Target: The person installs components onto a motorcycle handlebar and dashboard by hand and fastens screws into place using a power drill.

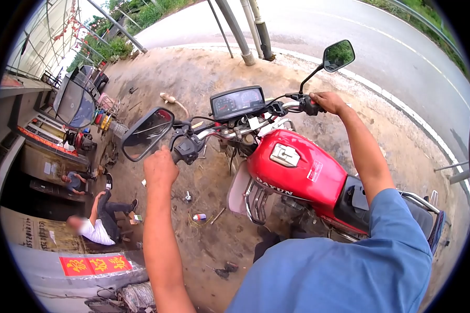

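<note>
A red motorcycle stands on the concrete, its red fuel tank (pixel 303 166) in the middle of the view. My left hand (pixel 161 168) is wrapped round the left handlebar grip, just below the left mirror (pixel 148 133). On the right grip, my right hand (pixel 329 101) is closed, beside the switch housing (pixel 309 106) and under the right mirror (pixel 339 55). Between the two hands sits the instrument panel (pixel 238 103). Behind the tank is the black seat (pixel 355 201).
A seated person (pixel 96 224) and another person (pixel 74 180) are at the left by a building. A can (pixel 199 216) and tools lie on the ground. Poles (pixel 240 36) stand ahead, near the road (pixel 391 41). Another motorcycle (pixel 104 122) is at the left.
</note>
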`<move>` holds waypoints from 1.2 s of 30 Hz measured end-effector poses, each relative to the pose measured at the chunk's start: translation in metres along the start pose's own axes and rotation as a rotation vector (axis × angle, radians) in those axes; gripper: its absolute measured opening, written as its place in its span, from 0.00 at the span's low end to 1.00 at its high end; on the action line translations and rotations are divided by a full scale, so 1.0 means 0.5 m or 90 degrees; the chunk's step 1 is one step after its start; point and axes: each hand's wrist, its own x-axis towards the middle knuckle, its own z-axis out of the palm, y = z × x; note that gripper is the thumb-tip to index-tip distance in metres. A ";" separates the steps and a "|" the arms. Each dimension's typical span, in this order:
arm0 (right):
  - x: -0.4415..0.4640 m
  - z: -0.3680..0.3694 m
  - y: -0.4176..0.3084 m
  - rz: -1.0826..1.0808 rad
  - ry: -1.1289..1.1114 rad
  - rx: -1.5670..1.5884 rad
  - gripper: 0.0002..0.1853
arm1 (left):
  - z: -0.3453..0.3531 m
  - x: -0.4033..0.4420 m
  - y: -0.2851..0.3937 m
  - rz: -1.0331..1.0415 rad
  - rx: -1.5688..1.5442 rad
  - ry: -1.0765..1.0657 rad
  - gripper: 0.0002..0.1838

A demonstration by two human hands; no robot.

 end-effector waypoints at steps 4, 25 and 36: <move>0.009 0.003 0.010 0.012 -0.024 0.030 0.32 | 0.001 -0.001 0.002 0.000 0.004 -0.002 0.13; 0.015 0.002 0.012 0.027 -0.025 0.045 0.33 | -0.001 -0.004 0.005 -0.006 0.011 0.007 0.13; 0.032 0.002 0.026 0.029 -0.055 0.090 0.34 | 0.004 -0.007 0.005 -0.003 0.009 0.017 0.13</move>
